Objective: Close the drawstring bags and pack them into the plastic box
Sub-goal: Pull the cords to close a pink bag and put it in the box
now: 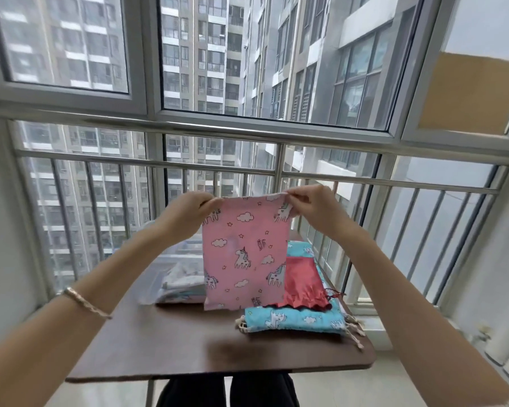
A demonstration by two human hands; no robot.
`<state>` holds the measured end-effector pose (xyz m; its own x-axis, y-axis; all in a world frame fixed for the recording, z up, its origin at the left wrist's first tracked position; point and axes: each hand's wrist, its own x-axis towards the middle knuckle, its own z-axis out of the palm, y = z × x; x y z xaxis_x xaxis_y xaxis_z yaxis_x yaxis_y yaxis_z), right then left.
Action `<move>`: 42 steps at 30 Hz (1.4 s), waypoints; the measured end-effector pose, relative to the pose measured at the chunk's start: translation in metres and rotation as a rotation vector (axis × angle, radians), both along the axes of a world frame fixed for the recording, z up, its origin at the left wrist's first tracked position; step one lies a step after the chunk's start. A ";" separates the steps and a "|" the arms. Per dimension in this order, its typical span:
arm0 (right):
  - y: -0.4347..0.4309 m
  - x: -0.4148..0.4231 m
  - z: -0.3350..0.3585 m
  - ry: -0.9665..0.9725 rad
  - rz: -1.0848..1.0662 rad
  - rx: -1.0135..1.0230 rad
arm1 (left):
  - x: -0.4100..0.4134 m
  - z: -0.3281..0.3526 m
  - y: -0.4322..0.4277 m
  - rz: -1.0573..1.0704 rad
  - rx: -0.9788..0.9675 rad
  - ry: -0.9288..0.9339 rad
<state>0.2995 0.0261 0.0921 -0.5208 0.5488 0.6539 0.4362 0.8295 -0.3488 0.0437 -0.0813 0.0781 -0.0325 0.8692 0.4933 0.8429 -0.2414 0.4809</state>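
Bag (244, 254) pinched by left hand (185, 214), right hand (310, 207)

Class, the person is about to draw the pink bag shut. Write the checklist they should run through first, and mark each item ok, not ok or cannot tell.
1. Left hand pinches a top corner of the pink unicorn bag: ok.
2. Right hand pinches the other top corner: ok.
3. Fingers on the drawstrings themselves: cannot tell.
4. Bag mouth drawn shut: not ok, the top is spread flat.
5. Room left in the plastic box: cannot tell.
6. All bags packed: not ok, the red bag and blue unicorn bags lie on the table.
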 end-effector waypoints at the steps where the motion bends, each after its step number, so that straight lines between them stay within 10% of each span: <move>1: -0.002 -0.002 -0.003 -0.044 0.013 -0.043 | -0.007 -0.003 -0.002 0.006 -0.027 0.021; 12: 0.032 0.016 -0.046 -0.163 -0.135 -0.248 | -0.091 -0.032 -0.014 0.053 -0.218 -0.023; 15: 0.042 0.026 -0.060 0.068 -0.098 -0.569 | -0.099 -0.036 -0.022 0.109 -0.222 -0.411; 19: 0.024 -0.009 -0.068 0.779 0.552 -1.349 | -0.068 -0.041 -0.017 -0.255 -0.288 -1.296; 23: 0.009 -0.056 -0.066 0.979 0.790 -1.486 | -0.034 -0.033 -0.003 -0.496 -0.250 -1.621; 36: -0.008 -0.081 -0.053 0.549 0.509 -1.259 | -0.028 -0.034 0.002 -0.430 -0.272 -1.552; 42: -0.028 -0.090 -0.040 -0.040 0.379 -0.944 | -0.011 -0.012 0.004 -0.416 -0.275 -1.050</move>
<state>0.2095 -0.0015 0.0521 -0.7798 0.6258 0.0177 0.2269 0.3089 -0.9236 0.0330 -0.0771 0.0664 -0.0001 0.9824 0.1867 -0.1212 -0.1854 0.9752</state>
